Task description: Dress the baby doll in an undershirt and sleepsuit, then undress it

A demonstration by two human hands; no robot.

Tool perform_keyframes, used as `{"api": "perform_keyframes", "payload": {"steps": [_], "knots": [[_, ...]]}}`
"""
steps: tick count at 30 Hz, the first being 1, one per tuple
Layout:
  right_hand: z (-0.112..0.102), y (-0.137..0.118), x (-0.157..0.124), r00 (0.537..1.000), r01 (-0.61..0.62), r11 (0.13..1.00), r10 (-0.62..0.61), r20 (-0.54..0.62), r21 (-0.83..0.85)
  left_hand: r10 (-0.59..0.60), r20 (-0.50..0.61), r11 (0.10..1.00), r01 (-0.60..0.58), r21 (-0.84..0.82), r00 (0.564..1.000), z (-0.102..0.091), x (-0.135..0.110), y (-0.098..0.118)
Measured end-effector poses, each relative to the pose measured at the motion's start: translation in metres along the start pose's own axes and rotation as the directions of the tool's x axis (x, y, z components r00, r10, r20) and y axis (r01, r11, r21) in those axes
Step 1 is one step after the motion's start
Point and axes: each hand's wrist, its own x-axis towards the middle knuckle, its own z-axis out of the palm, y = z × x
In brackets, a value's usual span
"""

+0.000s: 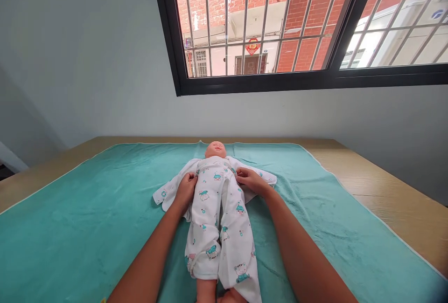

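A baby doll (215,150) lies on its back in the middle of a teal towel (87,210), head toward the wall. It wears white trousers (219,228) printed with small teal animals, and a matching white top (168,191) lies spread open beneath it. My left hand (185,190) pinches the trousers' waistband at the doll's left-of-frame hip. My right hand (250,181) grips the waistband on the other hip, fingers curled into the cloth. The doll's bare feet show at the bottom edge.
The towel covers most of a wooden table (385,186), which stands against a pale wall. A black-framed barred window (280,28) above looks onto a red brick building. Bare wood shows along the table's right and far edges.
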Motion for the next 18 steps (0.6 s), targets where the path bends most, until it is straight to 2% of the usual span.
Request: {"api": "perform_keyframes", "payload": {"steps": [3, 7, 9, 14, 18], "knots": [[0.001, -0.002, -0.005, 0.997, 0.008, 0.996, -0.015, 0.075, 0.085, -0.060, -0.054, 0.997, 0.062, 0.034, 0.997, 0.005, 0.000, 0.002], [0.001, -0.007, -0.010, 0.994, 0.037, 0.984, -0.055, 0.097, 0.175, -0.083, -0.087, 0.995, 0.086, 0.042, 0.993, 0.007, 0.001, 0.005], [0.000, -0.010, -0.012, 0.992, 0.049, 0.971, -0.074, 0.102, 0.233, -0.086, -0.040, 0.996, 0.087, 0.008, 0.995, 0.004, -0.001, 0.007], [-0.003, -0.015, -0.016, 0.989, 0.015, 0.920, -0.072, 0.131, 0.391, -0.114, 0.189, 0.978, 0.143, -0.152, 0.975, -0.003, -0.005, 0.006], [-0.002, -0.017, -0.019, 0.981, -0.039, 0.883, -0.054, 0.186, 0.467, -0.080, 0.231, 0.953, 0.143, -0.268, 0.970, -0.002, -0.002, 0.000]]}}
